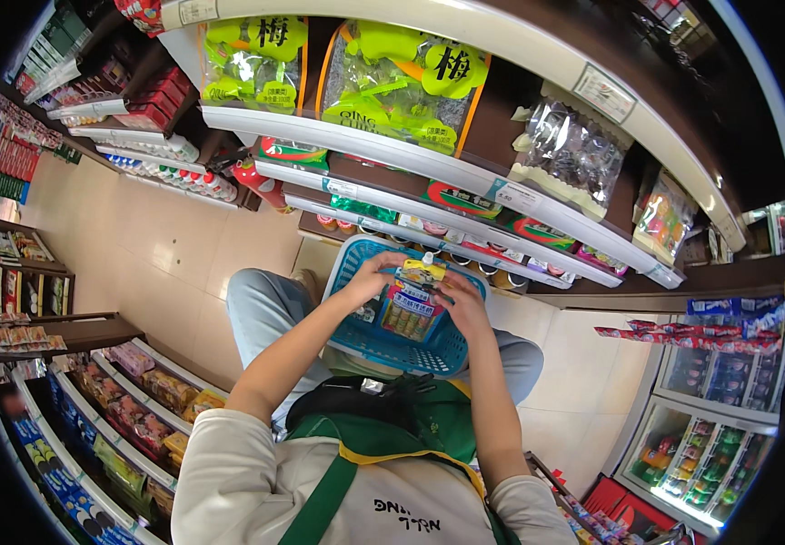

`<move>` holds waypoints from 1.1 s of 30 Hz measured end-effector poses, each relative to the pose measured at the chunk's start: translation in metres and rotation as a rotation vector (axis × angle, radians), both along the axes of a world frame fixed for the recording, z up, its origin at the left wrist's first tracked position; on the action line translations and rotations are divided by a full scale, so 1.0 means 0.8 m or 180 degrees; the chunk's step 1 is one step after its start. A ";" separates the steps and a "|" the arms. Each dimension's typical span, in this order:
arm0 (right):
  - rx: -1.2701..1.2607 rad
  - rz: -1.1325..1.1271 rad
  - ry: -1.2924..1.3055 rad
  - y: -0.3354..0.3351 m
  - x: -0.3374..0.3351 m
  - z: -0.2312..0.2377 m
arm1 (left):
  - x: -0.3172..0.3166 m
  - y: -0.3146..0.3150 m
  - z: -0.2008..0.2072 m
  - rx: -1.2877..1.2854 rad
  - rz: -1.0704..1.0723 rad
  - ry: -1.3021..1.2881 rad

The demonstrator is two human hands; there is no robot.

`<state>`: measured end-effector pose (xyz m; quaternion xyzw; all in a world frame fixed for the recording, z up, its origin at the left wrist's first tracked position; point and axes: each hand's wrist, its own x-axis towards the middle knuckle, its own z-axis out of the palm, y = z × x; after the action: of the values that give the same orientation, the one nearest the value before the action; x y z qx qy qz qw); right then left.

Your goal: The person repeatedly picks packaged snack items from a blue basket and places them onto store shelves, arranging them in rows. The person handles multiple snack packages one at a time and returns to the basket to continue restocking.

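Note:
My left hand [376, 276] and my right hand [462, 300] are closed on the two sides of a small yellow pouch [422, 274] with a white spout cap at its top. The pouch is over a blue plastic basket [349, 327] with perforated walls, which stands between my bent knees. Below the pouch, a blue packet [411, 320] with a picture of stick-like snacks lies in the basket, partly covered by the pouch and my right hand. Another, smaller package at its left is too hidden to name.
Right in front rises a shelf [347, 141] with large green-and-yellow bags [392, 82] and a clear bag of dark pieces [570, 154]. Jars stand low behind the basket. Snack shelves [111, 409] are at the left, a glass-door fridge [697, 454] at the right. Tiled floor [170, 263] lies left.

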<state>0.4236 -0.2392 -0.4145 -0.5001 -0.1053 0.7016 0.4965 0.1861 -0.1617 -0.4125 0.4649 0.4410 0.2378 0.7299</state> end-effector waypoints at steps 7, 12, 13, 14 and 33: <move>0.0633 -0.0077 -0.0132 0.003 -0.015 0.094 | -0.020 -0.004 0.103 0.0438 -0.0004 -0.0600; 0.0931 -0.0245 0.0119 0.005 -0.028 0.161 | -0.034 -0.008 0.181 0.0790 0.0031 -0.0987; 0.1001 -0.0253 0.0156 0.007 -0.031 0.176 | -0.036 -0.010 0.197 0.0901 0.0024 -0.1051; 0.1063 -0.0274 0.0154 0.007 -0.033 0.187 | -0.039 -0.010 0.212 0.1010 0.0017 -0.1116; 0.3224 -0.0108 -0.0779 0.009 -0.107 0.409 | -0.085 -0.009 0.439 0.1851 0.0134 -0.2271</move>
<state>0.3380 -0.2322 -0.0873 -0.2772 -0.4807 0.4910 0.6716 0.1184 -0.1693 -0.0610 0.5304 0.0866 0.5116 0.6704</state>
